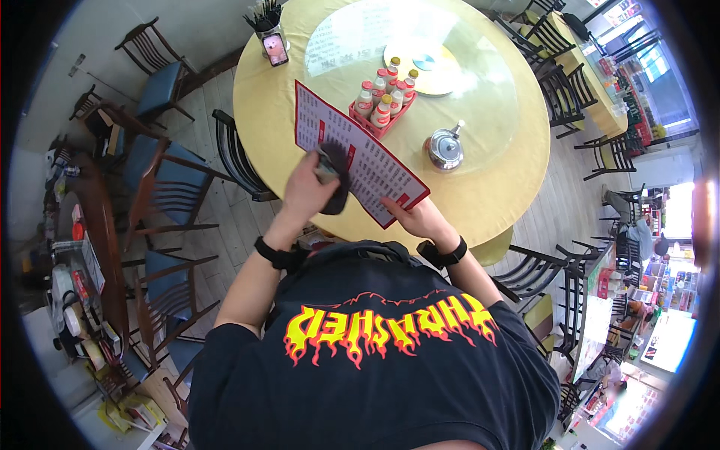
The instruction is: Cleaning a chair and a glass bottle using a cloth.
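L hand (pixel 306 187) is curled shut round a dark rag (pixel 337 196), w/ a bit of something pale showing by the fingers, too small to tell what. The rag is over the lower L side of a big menu card (pixel 390 176); can't tell if it touches. R hand (pixel 420 217) pinches the card's lower R corner, thumb on top & the other fingers mostly hid under it. The card is white w/ a red edge & lots of tiny print. It's tilted, over the near part of a big round tbl (pixel 259 120) w/ a yellow cover.

Just past the card is a red crate (pixel 398 120) w/ small bottles (pixel 380 112) in it, w/ red or yellow tops. A shiny teapot (pixel 444 152) is to the R of the card. At the far L of the tbl, a phone (pixel 275 49) stands by a cup of black sticks (pixel 264 21). A black chair (pixel 241 161) is nr the tbl's L side
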`<state>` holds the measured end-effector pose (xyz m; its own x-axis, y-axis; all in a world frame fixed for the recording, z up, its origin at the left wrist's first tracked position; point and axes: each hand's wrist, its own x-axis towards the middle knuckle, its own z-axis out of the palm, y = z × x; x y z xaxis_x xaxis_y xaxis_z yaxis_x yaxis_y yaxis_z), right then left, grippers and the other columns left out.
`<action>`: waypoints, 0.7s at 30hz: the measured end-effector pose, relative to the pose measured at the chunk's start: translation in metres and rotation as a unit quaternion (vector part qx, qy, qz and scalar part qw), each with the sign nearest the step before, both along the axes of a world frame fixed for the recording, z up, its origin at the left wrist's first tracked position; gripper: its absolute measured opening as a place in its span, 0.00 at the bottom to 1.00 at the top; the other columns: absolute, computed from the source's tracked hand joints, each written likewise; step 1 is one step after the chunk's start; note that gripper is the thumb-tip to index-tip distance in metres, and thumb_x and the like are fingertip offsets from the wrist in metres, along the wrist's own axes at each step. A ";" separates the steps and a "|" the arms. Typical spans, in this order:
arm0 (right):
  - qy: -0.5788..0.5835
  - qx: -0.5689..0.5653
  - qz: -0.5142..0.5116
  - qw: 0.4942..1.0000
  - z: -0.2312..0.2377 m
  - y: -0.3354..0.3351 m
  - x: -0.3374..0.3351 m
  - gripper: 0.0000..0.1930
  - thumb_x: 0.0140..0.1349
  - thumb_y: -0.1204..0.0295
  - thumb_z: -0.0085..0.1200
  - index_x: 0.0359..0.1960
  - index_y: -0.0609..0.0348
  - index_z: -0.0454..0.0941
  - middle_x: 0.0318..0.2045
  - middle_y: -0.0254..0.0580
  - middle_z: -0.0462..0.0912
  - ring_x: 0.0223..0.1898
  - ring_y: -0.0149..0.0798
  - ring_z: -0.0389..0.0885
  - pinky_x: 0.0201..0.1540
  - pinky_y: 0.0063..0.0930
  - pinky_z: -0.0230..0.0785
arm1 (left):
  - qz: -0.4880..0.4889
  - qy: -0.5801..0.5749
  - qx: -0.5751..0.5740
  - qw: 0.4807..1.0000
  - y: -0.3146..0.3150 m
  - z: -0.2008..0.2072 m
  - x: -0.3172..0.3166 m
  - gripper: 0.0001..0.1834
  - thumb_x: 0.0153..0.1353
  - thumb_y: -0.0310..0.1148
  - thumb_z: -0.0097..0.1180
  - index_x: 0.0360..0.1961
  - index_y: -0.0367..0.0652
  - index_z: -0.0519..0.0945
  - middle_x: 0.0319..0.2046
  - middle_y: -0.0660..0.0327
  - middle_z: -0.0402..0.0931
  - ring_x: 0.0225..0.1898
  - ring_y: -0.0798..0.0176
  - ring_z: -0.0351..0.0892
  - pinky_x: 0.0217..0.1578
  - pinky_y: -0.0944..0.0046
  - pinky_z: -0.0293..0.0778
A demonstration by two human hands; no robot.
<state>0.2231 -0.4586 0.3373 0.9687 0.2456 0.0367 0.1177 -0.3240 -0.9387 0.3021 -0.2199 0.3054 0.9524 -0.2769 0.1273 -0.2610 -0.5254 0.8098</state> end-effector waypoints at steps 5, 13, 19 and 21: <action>0.005 0.024 0.043 0.999 0.007 -0.012 -0.002 0.18 0.64 0.76 0.54 0.55 0.66 0.71 0.47 0.52 0.80 0.47 0.47 0.79 0.50 0.35 0.73 | 0.136 0.004 0.052 0.989 0.042 0.009 0.035 0.23 0.48 0.34 0.64 0.44 0.33 0.74 0.39 0.42 0.77 0.43 0.36 0.76 0.44 0.48 0.74; -0.021 0.027 0.021 0.999 0.003 0.010 0.009 0.19 0.63 0.77 0.53 0.56 0.67 0.71 0.48 0.53 0.79 0.48 0.48 0.78 0.52 0.36 0.72 | 0.054 -0.014 0.011 0.998 -0.005 0.009 -0.015 0.25 0.46 0.34 0.65 0.44 0.34 0.71 0.39 0.41 0.75 0.44 0.35 0.75 0.44 0.48 0.73; 0.033 0.048 0.022 0.998 0.005 0.000 0.010 0.19 0.64 0.77 0.54 0.56 0.67 0.70 0.48 0.49 0.79 0.48 0.42 0.78 0.50 0.34 0.73 | 0.066 0.012 0.023 0.998 0.019 0.018 0.012 0.24 0.46 0.32 0.64 0.44 0.34 0.73 0.39 0.41 0.76 0.45 0.36 0.76 0.45 0.50 0.73; 0.045 0.041 0.022 0.998 0.004 -0.006 0.008 0.15 0.65 0.75 0.55 0.53 0.66 0.73 0.42 0.41 0.82 0.41 0.32 0.80 0.41 0.28 0.76 | 0.134 0.010 0.060 0.989 0.038 0.019 0.027 0.23 0.47 0.34 0.63 0.44 0.34 0.74 0.40 0.41 0.77 0.44 0.36 0.77 0.45 0.49 0.74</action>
